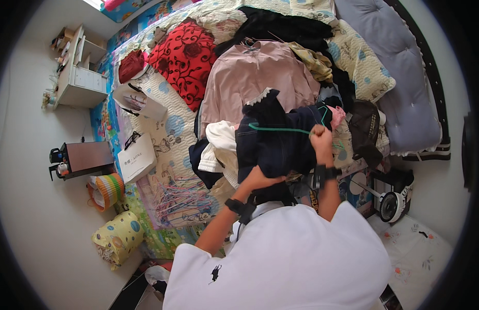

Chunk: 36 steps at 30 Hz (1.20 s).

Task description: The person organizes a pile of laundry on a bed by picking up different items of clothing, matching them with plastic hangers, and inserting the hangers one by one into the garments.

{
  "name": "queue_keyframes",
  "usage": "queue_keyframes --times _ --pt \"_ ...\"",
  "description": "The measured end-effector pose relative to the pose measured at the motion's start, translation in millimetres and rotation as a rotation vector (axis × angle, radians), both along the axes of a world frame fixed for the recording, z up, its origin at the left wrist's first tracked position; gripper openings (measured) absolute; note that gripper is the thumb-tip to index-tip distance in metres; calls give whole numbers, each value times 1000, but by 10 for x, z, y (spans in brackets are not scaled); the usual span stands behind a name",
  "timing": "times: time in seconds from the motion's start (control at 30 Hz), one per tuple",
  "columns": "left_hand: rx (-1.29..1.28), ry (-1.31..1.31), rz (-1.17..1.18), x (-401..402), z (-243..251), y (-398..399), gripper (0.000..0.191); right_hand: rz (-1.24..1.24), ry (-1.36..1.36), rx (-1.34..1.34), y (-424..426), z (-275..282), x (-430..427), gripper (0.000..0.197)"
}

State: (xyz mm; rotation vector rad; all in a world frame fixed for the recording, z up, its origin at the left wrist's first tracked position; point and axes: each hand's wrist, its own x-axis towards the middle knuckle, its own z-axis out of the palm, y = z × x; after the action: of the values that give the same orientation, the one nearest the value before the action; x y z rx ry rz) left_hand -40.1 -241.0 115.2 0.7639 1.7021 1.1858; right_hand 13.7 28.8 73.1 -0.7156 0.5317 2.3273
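My right hand [320, 136] is closed around a green clothes hanger [280, 129], near one end. The hanger's long bar lies across a dark navy garment [276, 151] with pale stitching, spread in front of me. My left hand [260, 179] grips the garment's lower left edge, its thumb pointing right and some fingers hidden. A dark piece with white lace trim [262, 101] sticks up past the hanger. Beyond lies a pink long-sleeved shirt [258, 73]. White clothing [220, 143] is bunched to the left of the navy garment.
Several thin hangers [181, 197] are heaped on the quilted bed cover [177, 128] at left. White paper bags [137, 159] and a red patterned cushion [185, 62] are on the bed. A dark cap [363, 122] is at right, near a grey padded cushion [398, 77]. A fan [390, 207] stands beyond the bed's right edge.
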Motion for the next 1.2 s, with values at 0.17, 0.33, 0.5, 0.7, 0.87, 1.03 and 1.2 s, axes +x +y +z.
queue_keyframes --times 0.17,0.33,0.5,0.7,0.87,1.03,1.2 --pt "-115 -193 -65 -94 -185 69 85 -76 126 27 -499 561 518 40" --pt "24 176 -244 -125 292 293 74 -31 255 161 -818 1102 687 35" --pt "140 372 -171 133 -117 340 65 -87 223 93 -1101 1613 951 33" --pt "215 486 19 144 113 -33 53 62 276 315 -1189 2047 935 29" --pt "315 594 161 -50 557 -148 43 155 346 468 -1252 2703 749 27" --pt "575 742 156 -316 1635 125 34 204 509 836 -1252 3601 547 17" --pt "940 567 -17 -386 2564 384 33 120 532 1062 -1414 4032 442 20"
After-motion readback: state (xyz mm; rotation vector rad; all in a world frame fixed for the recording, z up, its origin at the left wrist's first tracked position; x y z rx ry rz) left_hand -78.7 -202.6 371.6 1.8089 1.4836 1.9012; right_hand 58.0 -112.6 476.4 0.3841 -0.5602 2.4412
